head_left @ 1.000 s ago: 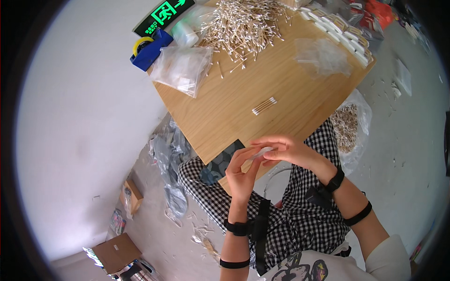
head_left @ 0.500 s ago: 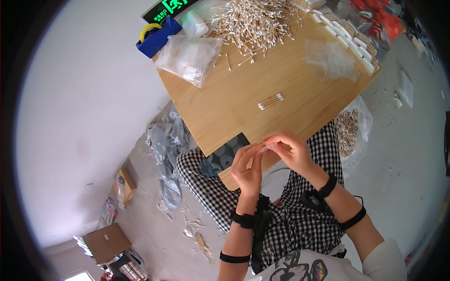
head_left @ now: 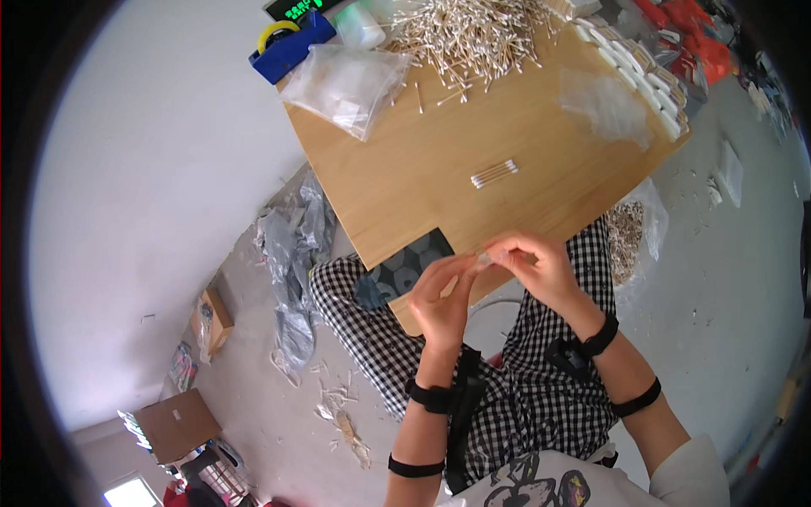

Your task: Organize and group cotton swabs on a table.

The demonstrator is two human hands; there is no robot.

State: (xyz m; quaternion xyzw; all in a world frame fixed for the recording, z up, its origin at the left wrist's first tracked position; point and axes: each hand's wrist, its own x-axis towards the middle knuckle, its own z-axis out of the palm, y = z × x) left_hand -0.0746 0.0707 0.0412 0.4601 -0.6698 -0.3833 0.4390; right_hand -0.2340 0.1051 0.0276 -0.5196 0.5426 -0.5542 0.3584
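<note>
Over the near edge of the wooden table, my two hands meet at the fingertips. A small piece of clear plastic, perhaps a little bag, is pinched between them. My left hand grips its left side with thumb and fingers; my right hand pinches the other side. Fingers partly cover the plastic, so its full shape is hidden. Just beyond the hands, a short row of cotton swabs lies side by side on the tabletop. A big loose heap of cotton swabs covers the table's far end.
Clear plastic bags lie at the far left beside a blue tape dispenser. Another clear bag rests near stacked white packs along the right edge. A bag of swabs stands right of my knee. A dark patterned pad sits near my left hand.
The view has shifted slightly. Both hands still pinch the clear plastic, with the fingertips a little further apart and more of the plastic showing. The swab row stays on the table.
</note>
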